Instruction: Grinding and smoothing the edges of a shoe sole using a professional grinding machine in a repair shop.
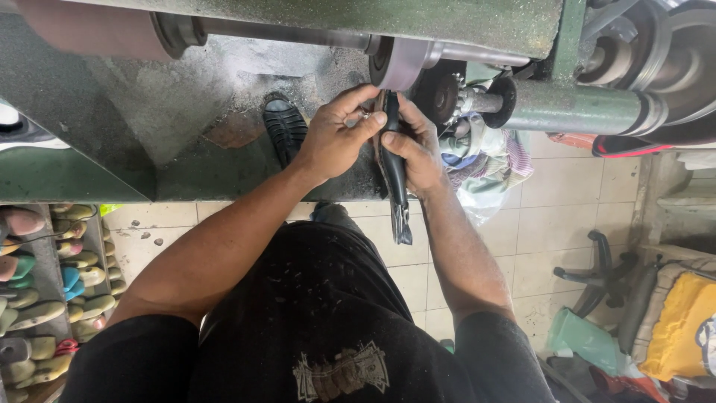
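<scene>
Shoe (394, 175) upright, toe toward wheel (397, 63); both hands' grip clenched on it.

Left hand (335, 142) and right hand (412, 145) side by side around a shoe (393, 175), just below the grinding wheel (395, 63), sandal (285, 128) to their left, shoe rack (45, 298) far left, chair base (600, 272) on the floor (559, 216) right
</scene>
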